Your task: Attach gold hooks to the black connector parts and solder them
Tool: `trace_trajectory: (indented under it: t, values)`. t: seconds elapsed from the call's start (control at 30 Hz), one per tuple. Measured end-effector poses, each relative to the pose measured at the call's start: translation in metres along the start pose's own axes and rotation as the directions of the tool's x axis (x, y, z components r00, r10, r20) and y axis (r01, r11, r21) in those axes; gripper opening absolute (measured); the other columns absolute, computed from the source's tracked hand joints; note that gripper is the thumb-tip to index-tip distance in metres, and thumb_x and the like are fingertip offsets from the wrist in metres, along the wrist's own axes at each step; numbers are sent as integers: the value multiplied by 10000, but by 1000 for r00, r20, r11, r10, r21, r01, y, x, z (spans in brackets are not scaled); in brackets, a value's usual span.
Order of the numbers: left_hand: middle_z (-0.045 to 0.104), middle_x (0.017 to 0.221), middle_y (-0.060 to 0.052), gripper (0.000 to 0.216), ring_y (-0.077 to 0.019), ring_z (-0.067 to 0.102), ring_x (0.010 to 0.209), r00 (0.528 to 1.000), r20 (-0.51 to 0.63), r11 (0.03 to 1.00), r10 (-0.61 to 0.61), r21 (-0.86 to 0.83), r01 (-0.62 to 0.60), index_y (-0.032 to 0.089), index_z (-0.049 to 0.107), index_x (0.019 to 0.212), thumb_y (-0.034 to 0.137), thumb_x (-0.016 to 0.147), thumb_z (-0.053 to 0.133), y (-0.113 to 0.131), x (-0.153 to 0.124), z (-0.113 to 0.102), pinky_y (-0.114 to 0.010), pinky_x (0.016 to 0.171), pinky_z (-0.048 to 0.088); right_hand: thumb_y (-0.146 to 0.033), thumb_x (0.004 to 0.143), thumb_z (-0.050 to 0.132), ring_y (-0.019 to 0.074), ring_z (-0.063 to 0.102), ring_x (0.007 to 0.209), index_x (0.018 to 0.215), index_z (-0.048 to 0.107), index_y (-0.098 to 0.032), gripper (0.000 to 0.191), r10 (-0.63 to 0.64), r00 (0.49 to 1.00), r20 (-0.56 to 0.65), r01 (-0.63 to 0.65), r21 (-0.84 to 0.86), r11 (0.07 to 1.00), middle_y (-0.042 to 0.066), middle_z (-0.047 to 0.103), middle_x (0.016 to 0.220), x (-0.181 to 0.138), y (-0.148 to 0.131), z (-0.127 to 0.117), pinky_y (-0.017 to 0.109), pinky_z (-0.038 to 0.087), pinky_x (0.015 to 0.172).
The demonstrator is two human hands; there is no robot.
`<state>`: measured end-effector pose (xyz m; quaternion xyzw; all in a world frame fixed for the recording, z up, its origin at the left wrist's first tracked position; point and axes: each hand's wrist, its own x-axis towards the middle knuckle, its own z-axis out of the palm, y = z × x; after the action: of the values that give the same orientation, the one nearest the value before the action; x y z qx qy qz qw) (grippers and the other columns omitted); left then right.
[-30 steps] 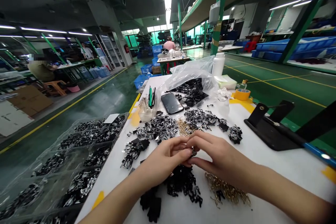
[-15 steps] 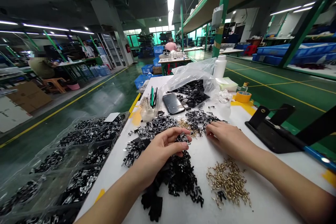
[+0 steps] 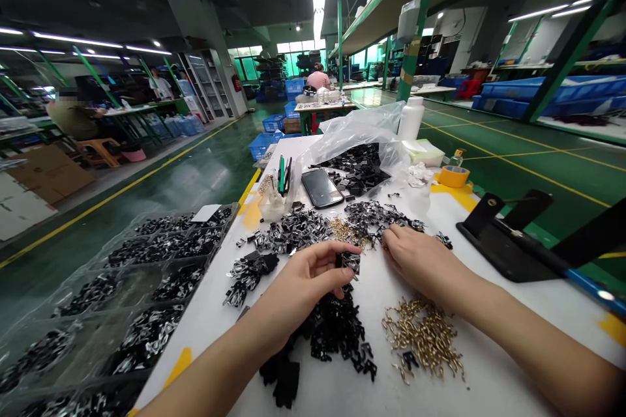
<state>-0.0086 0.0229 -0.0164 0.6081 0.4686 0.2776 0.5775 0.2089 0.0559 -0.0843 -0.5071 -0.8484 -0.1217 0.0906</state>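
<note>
My left hand (image 3: 313,277) is over the middle of the white table, thumb and fingers curled around a small black-and-silver clip (image 3: 352,263). To its right, my right hand (image 3: 415,253) rests with bent fingers pressed together at the near edge of a pile of black-and-silver clips (image 3: 374,216). Its fingertips point down, and whatever they hold is hidden. Between the hands and farther off sits a little heap of small brass pieces (image 3: 343,230). Below my left hand spreads a pile of black parts (image 3: 337,335); below my right lies a larger heap of curved brass pieces (image 3: 425,332).
A phone (image 3: 321,188) lies beyond the piles, before a clear plastic bag (image 3: 362,127) of black parts. A black metal fixture (image 3: 508,241) with a blue handle stands right, near yellow tape (image 3: 454,176). A divided clear tray (image 3: 132,300) of clips sits left. People sit farther away.
The view has shifted slightly. The clip between my left thumb and fingers now shows more plainly. My right hand stays at the pile's edge, its fingers drawn closer together.
</note>
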Motion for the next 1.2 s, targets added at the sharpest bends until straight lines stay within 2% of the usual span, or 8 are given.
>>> trace_trajectory:
  t: [0.13, 0.33, 0.5, 0.67, 0.83, 0.9, 1.07, 1.2]
  values:
    - [556, 710, 20, 253, -126, 508, 636, 1000, -2, 1000, -4, -29, 4, 245, 656, 1021, 276, 774, 610, -1, 1, 0, -297, 719, 464, -153, 850, 531, 116, 504, 639, 744, 538, -148, 106, 2, 1000, -6, -1, 24, 1000, -9, 543, 720, 2, -2, -1, 265, 418, 596]
    - [555, 698, 33, 214, -113, 500, 642, 1000, 11, 999, -11, -31, 12, 247, 677, 994, 244, 801, 585, 4, -1, -1, -269, 728, 433, -83, 842, 424, 185, 512, 661, 743, 536, -159, 168, 25, 999, -27, -18, 231, 973, 88, 575, 757, 2, -6, -10, 307, 363, 553]
    - [628, 826, 14, 218, -116, 531, 687, 1000, 9, 998, -8, -55, 8, 256, 684, 1005, 255, 817, 572, 3, 0, -2, -271, 745, 449, -179, 883, 431, 151, 542, 655, 783, 474, -198, 111, 80, 997, -5, -63, 564, 823, 25, 590, 736, 2, -13, -26, 288, 424, 573]
    - [660, 977, -26, 208, -140, 581, 842, 999, 39, 971, 10, -237, 0, 219, 705, 971, 248, 842, 545, -3, 2, -1, -294, 832, 478, -273, 946, 384, 119, 624, 742, 1009, 485, -191, 144, 68, 997, 40, -70, 844, 532, 30, 651, 820, 3, -18, -47, 248, 526, 635]
    - [646, 828, -47, 183, -144, 588, 783, 1000, 17, 914, 2, -405, 5, 161, 665, 926, 201, 829, 515, -5, 2, 0, -269, 741, 496, -291, 869, 579, 141, 668, 805, 949, 580, -177, 140, 34, 972, 234, -225, 959, -173, 57, 714, 870, 1, -23, -55, 298, 539, 762]
    - [629, 780, -40, 168, -124, 561, 704, 1000, 17, 912, -22, -410, 27, 149, 644, 910, 200, 823, 509, -3, 1, 0, -238, 645, 471, -305, 844, 623, 135, 670, 785, 901, 583, -179, 144, 20, 960, 281, -263, 921, -288, 52, 723, 871, 0, -27, -56, 294, 535, 768]
    - [545, 640, 28, 145, -76, 452, 559, 997, 71, 952, -37, -300, 57, 147, 614, 917, 167, 803, 526, 1, 0, 1, -202, 531, 357, -306, 817, 659, 107, 639, 741, 835, 606, -185, 133, 23, 951, 308, -292, 920, -261, 14, 710, 791, 0, -34, -61, 235, 506, 714]
    - [577, 748, 24, 144, -85, 477, 608, 999, 9, 994, 35, -105, -33, 179, 597, 958, 240, 828, 582, 3, -5, 2, -222, 568, 373, -292, 828, 646, 93, 620, 721, 826, 614, -189, 107, -3, 952, 307, -298, 923, -241, -5, 683, 737, -2, -35, -62, 215, 484, 695]
